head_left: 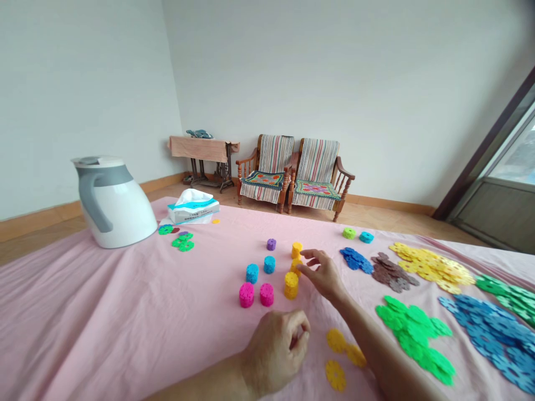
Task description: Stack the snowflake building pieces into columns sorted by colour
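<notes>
My right grip [325, 274] has the middle yellow stack [294, 268] at its 9 o'clock; can't tell if pinching. Left grip [276, 348] curled, contents hidden. Several stacks [246, 296] look done; yellow discs [335, 375] at right's 6 o'clock left loose.

On the counter [200, 278], a jug [125, 206] stood left, a tissue box [194, 210] beside it; disc stacks [291, 286] stood central; disc piles [434, 266] lay right; armchairs [320, 172] stood behind.

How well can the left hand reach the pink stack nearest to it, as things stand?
Probably yes. The left hand is on the near side of the pink stack, with only pink cloth seen between them; its fingers are curled, so they would likely have to open first.
</notes>
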Demonstrator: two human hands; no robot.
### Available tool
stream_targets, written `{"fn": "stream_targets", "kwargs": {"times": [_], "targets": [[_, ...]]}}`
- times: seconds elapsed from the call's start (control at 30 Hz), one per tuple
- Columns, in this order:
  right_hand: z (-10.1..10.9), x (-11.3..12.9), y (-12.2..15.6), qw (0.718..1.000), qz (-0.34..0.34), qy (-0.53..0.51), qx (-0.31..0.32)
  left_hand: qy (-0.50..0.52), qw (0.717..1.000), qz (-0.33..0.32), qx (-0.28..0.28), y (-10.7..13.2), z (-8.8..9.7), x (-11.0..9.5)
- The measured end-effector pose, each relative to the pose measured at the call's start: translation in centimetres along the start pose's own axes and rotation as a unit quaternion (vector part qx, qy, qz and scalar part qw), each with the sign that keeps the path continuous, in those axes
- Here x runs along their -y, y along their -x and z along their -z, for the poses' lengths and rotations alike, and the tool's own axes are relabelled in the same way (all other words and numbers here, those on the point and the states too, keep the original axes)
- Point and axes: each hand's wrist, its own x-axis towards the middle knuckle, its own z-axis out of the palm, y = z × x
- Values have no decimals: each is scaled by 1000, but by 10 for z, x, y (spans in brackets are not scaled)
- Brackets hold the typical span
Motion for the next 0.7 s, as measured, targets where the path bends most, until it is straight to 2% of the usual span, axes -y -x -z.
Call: {"fn": "stream_targets", "kwargs": {"times": [0.1, 0.17, 0.23, 0.33, 0.4, 0.53, 0.7], "targets": [[19, 7, 0, 1000, -7, -11, 11, 6, 1000, 4, -8, -1, 0, 0], [34, 14, 4, 999, -15, 13, 50, 11, 1000, 12, -15, -1, 1, 1], [51, 22, 15, 990, -9, 57, 125, 14, 999, 22, -18, -2, 2, 1], [74, 34, 39, 957, 13, 124, 263, 17, 999, 33, -22, -4, 3, 0], [85, 39, 55, 938, 31, 147, 312, 20, 999, 31, -19, -4, 3, -1], [95, 41, 76, 926, 39, 188, 325, 16, 999, 27, -13, -5, 3, -2], [92, 40, 80, 926, 44, 179, 330, 8, 999, 31, -10, -5, 4, -2]]}}
